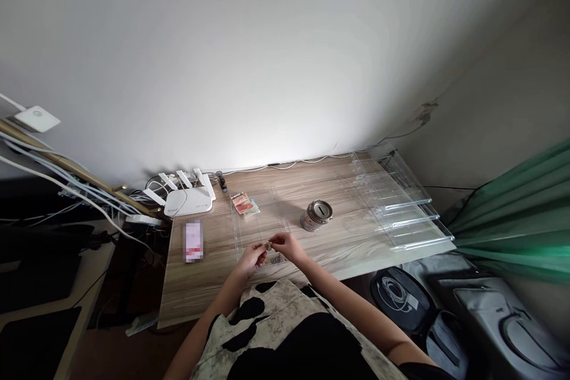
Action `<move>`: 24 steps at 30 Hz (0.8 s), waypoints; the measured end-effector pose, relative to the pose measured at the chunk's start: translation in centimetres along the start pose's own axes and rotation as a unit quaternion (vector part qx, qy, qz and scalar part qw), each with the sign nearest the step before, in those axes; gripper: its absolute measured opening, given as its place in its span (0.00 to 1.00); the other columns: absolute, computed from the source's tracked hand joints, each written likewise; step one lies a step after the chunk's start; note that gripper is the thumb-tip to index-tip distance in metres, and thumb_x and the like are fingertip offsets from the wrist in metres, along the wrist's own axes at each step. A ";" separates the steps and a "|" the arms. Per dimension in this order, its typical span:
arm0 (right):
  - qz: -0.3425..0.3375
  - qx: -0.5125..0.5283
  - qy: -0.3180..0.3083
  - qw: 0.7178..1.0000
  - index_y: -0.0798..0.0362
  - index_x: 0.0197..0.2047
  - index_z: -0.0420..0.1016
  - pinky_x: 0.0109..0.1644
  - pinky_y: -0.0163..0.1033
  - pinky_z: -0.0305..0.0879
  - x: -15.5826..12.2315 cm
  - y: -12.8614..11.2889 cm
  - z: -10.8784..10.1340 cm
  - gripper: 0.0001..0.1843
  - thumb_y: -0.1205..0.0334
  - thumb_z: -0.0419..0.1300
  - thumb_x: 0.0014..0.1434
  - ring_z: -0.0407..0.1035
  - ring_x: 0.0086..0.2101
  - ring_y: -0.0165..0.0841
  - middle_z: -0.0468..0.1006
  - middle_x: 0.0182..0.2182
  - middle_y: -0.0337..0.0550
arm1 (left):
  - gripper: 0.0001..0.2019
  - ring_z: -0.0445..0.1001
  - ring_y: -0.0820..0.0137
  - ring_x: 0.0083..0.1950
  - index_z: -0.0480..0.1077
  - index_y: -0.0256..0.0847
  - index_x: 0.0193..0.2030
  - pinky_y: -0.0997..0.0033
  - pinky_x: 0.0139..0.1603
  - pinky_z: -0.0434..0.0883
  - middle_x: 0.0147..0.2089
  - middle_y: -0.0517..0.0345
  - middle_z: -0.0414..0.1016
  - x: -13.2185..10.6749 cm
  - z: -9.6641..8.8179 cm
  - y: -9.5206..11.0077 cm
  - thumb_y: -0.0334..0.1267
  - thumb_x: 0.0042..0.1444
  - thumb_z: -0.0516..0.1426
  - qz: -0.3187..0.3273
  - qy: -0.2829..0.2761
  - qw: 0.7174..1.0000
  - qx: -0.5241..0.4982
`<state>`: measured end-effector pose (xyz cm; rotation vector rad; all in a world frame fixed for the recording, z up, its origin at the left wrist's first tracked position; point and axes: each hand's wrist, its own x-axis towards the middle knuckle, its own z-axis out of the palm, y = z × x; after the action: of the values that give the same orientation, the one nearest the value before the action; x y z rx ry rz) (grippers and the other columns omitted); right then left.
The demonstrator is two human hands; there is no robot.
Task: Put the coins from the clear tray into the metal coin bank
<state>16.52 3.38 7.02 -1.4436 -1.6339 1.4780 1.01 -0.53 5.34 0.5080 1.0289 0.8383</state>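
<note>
Near the front edge of the table, my left hand (252, 257) and my right hand (287, 247) meet at the fingertips, both closed in a pinch. A small pale round piece that looks like a coin (269, 246) shows between them. Below my fingers, several more coins (276, 259) lie at the near end of a clear plastic tray (237, 237). Red and blue-green banknotes (243, 203) rest at the tray's far left. To the right of my hands stands a tin money box (317, 215) with a slot in its lid and a wire handle.
A white router (189, 200) sits at the table's back left, with a small dark object (221, 181) beside it. A blurred pink-and-white item (193, 241) lies at left. Stacked clear trays (401, 208) fill the right end. Bags (503, 320) stand below, right.
</note>
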 end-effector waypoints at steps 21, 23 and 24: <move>0.000 -0.406 0.393 0.825 0.53 0.34 0.79 0.34 0.36 0.58 1.8 2.5 -14.4 0.13 0.67 0.52 0.53 0.68 0.37 0.36 0.79 0.33 0.46 | 0.11 0.70 0.75 0.27 0.69 0.38 0.38 0.76 0.26 0.63 0.38 0.49 0.78 -0.1 -1.2 -0.2 0.33 0.47 0.63 -0.020 0.033 0.990 -0.136; 0.006 -0.404 0.389 0.828 0.52 0.33 0.80 0.34 0.36 0.59 1.7 2.0 -14.3 0.13 0.67 0.53 0.53 0.67 0.38 0.38 0.79 0.34 0.47 | 0.10 0.67 0.77 0.25 0.68 0.38 0.33 0.77 0.23 0.59 0.35 0.51 0.77 0.0 -1.3 -0.4 0.36 0.46 0.64 -0.008 0.041 0.992 -0.118; -0.001 -0.401 0.393 0.827 0.52 0.34 0.80 0.34 0.36 0.59 1.6 1.6 -14.1 0.13 0.66 0.53 0.54 0.67 0.39 0.38 0.79 0.36 0.47 | 0.10 0.66 0.78 0.23 0.68 0.38 0.31 0.78 0.22 0.57 0.33 0.52 0.76 0.0 -1.4 -0.4 0.38 0.46 0.64 -0.002 0.043 0.993 -0.106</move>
<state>29.00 10.04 9.10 -2.0685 -1.6941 -0.0008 -0.05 -0.78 4.43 0.2908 1.0063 0.9596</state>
